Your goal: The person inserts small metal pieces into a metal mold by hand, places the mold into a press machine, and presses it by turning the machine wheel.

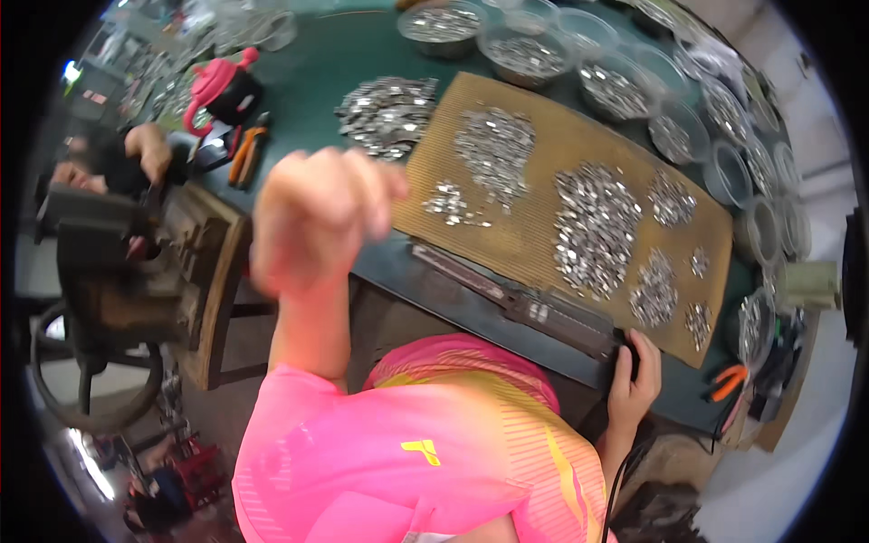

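My left hand [321, 217] is raised above the table's near-left side, smeared by motion. Its fingers look bent, but I cannot tell whether they hold anything. At the table's front edge, my right hand [638, 376] has its thumb and fingers around a small black thing at the right end of a long dark bar-shaped tool [552, 317]. That tool lies along the near edge of a ribbed tan mat [543, 154]. Small shiny metal pieces lie on the mat in several separate heaps, including a large heap [595, 231] and a small scatter [448, 204].
Clear plastic bowls [525, 59] of metal pieces line the far and right sides. Left of the mat sits another metal heap [387, 113]. Orange-handled pliers [246, 158], a pink-and-black cup [224, 89] and orange-handled cutters [727, 382] lie around. Machinery [118, 271] and a co-worker's arm [149, 149] are at left.
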{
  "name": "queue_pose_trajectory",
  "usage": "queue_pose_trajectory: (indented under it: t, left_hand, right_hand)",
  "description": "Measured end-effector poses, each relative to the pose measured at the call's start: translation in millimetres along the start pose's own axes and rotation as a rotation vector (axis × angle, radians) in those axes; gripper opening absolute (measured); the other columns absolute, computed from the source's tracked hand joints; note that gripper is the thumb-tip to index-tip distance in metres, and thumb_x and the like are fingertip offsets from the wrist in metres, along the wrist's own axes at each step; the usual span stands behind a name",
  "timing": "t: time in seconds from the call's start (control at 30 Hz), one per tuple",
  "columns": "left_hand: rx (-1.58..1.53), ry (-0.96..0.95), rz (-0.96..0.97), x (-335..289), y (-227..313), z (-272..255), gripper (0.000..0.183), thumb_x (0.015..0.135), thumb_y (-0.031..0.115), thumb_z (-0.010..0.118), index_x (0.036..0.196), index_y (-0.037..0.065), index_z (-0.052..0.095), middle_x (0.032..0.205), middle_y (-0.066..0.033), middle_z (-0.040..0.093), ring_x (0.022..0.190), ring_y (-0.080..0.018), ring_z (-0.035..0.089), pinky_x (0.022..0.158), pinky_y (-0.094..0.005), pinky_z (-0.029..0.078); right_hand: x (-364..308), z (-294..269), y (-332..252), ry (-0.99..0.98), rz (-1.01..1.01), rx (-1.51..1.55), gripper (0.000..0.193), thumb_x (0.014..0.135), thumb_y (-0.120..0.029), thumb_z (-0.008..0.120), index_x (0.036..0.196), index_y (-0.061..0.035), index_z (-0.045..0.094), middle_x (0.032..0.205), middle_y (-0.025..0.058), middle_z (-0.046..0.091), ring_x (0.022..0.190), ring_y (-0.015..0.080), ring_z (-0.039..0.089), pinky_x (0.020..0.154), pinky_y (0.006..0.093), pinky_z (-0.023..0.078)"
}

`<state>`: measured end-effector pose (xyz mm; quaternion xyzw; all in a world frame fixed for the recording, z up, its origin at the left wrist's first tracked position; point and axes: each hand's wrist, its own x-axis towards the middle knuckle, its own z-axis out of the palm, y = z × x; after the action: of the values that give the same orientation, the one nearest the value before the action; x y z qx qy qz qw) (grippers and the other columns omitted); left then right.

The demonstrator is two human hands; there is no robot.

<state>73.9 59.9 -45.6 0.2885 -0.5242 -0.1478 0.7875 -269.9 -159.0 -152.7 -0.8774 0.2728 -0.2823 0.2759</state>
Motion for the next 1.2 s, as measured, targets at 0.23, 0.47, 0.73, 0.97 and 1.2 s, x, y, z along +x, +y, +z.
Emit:
queue_pose_trajectory:
  t: [0.23,0.47,0.73,0.97,1.2]
  left_hand:
    - [-0.673,-0.482,0.120,54,0,95,0.025,0.087,0.009,0.064,0.064,-0.001,0.069,0.061,-0.0101,0.064,0.059,-0.0221,0.067,0.073,-0.0402,0.062]
    - [-0.759,-0.392,0.079,49,9,122,0.039,0.084,-0.006,0.065,0.053,0.010,0.048,0.057,0.0019,0.057,0.048,-0.0123,0.057,0.064,-0.0223,0.054]
    - [-0.698,-0.290,-0.188,25,33,106,0.027,0.080,-0.009,0.061,0.061,0.010,0.056,0.064,-0.0045,0.060,0.056,-0.0121,0.058,0.057,-0.0295,0.049]
    - [-0.985,-0.389,-0.072,43,2,105,0.024,0.084,-0.001,0.058,0.061,0.000,0.063,0.062,-0.0148,0.062,0.059,-0.0273,0.066,0.070,-0.0442,0.059]
    - [-1.128,-0.348,-0.064,50,-15,115,0.030,0.089,0.001,0.057,0.060,-0.004,0.062,0.063,-0.0192,0.063,0.059,-0.0324,0.065,0.068,-0.0489,0.060]
  right_hand:
    - [14,6,-4,0.015,-0.060,0.025,0.024,0.087,-0.002,0.073,0.111,-0.0019,0.072,0.107,0.0164,0.073,0.100,0.0350,0.069,0.088,0.0413,0.054]
    - [38,-23,-6,0.028,-0.161,-0.001,0.026,0.084,0.001,0.074,0.110,-0.0006,0.072,0.105,0.0161,0.072,0.096,0.0338,0.070,0.085,0.0405,0.055]
    - [114,-42,51,0.076,-0.156,-0.271,0.014,0.091,-0.007,0.069,0.105,-0.0062,0.073,0.105,0.0088,0.071,0.101,0.0296,0.066,0.092,0.0385,0.049]
    - [145,-23,80,0.022,-0.253,-0.476,0.011,0.090,-0.013,0.071,0.099,-0.0090,0.075,0.107,0.0050,0.070,0.113,0.0272,0.062,0.103,0.0496,0.041]
    - [146,-20,83,0.032,-0.197,-0.448,0.011,0.089,-0.015,0.072,0.098,-0.0087,0.074,0.106,0.0051,0.070,0.112,0.0270,0.063,0.106,0.0485,0.039]
